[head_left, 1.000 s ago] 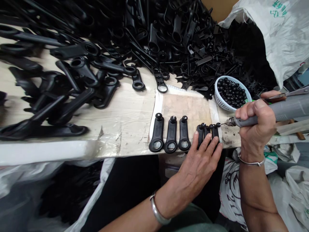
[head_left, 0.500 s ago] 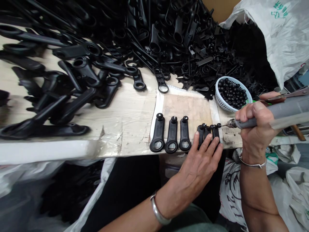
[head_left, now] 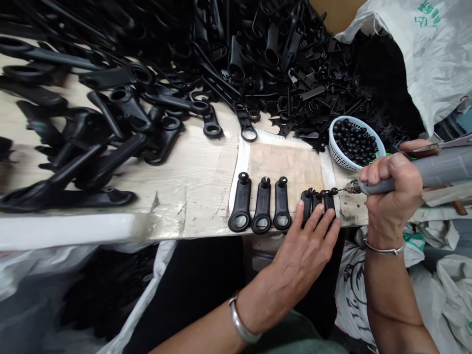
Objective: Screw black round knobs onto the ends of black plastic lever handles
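My left hand (head_left: 304, 253) lies over a small group of black plastic crank arms (head_left: 329, 200), its fingers stretched and apart, resting on their lower ends. The fingers hide those ends. Wrapped in my right hand (head_left: 393, 196) is a grey electric screwdriver (head_left: 438, 167), held almost level and pointing left. Its thin bit reaches the small black knob (head_left: 334, 191) on top of the rightmost arm in the group. Left of my fingers, three more crank arms (head_left: 261, 206) lie side by side, ring ends toward me, each with a round knob at the far end.
A light blue basket (head_left: 334, 147) of black knobs stands behind the screwdriver. Loose black parts (head_left: 254, 54) are heaped at the back, with larger handles (head_left: 121, 152) at the left. A white sack (head_left: 442, 59) rises at the back right. The table's front edge (head_left: 206, 236) runs close to me.
The back of the screwdriver and my right hand have shifted very slightly. The bit remains at the same knob, and my left hand stays where it was.
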### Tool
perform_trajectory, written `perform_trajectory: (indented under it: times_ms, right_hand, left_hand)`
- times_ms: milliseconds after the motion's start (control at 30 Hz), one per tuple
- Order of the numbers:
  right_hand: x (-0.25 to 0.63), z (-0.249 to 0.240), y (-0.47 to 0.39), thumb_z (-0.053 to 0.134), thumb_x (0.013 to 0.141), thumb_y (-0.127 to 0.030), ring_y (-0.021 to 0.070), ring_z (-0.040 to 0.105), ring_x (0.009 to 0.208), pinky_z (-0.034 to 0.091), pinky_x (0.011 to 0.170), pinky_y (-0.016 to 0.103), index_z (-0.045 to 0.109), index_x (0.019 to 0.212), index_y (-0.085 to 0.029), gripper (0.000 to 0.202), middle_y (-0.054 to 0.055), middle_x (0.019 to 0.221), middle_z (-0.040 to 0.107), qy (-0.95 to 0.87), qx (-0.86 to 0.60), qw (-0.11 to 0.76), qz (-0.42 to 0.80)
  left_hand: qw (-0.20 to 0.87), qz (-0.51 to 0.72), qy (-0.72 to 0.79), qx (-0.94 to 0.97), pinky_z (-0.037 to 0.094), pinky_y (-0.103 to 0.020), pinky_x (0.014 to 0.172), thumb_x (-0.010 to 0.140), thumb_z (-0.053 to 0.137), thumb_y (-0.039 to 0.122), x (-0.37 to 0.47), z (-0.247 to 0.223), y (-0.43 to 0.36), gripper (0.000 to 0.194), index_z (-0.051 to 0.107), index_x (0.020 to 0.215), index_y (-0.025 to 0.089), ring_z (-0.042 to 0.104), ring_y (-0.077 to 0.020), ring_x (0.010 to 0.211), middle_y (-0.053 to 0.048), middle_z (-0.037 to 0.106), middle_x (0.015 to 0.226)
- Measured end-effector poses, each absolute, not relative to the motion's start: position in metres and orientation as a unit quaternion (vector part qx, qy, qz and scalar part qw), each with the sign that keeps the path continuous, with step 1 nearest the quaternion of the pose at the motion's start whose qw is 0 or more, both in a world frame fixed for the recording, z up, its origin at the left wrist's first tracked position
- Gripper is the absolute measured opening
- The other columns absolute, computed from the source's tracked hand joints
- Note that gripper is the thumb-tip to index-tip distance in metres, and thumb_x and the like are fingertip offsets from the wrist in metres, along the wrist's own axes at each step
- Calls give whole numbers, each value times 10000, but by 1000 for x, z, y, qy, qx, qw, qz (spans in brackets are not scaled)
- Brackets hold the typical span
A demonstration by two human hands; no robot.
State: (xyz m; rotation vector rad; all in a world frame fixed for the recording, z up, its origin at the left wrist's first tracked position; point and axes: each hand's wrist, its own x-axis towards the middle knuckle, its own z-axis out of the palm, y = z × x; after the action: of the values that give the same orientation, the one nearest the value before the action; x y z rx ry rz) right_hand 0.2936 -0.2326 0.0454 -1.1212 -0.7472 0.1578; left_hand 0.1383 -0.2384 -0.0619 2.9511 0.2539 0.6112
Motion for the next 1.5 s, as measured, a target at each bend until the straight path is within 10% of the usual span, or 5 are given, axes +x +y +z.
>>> perform_trajectory:
  times_ms: [867, 1500]
  right_hand:
    - [291, 38, -223, 629, 681, -219, 78, 352, 342, 341, 358, 252, 390, 505, -238, 298, -88, 419, 330, -354, -560, 746, 74]
    - [302, 43, -222, 649, 648, -139, 104, 408, 361, 397, 390, 278, 630, 806, -248, 193, -95, 470, 503, -412, -522, 741, 90]
  left_hand:
    - [37, 187, 106, 976, 372, -584, 1129, 950, 427, 146, 140, -43, -239, 469, 500, 1413, 146, 468, -304, 1371, -90, 533, 1464]
    - [22, 218, 95, 971, 336, -588, 1173, 981, 412, 155, 128, -39, -240, 494, 407, 1471, 89, 381, -326, 1432, -150, 445, 1522]
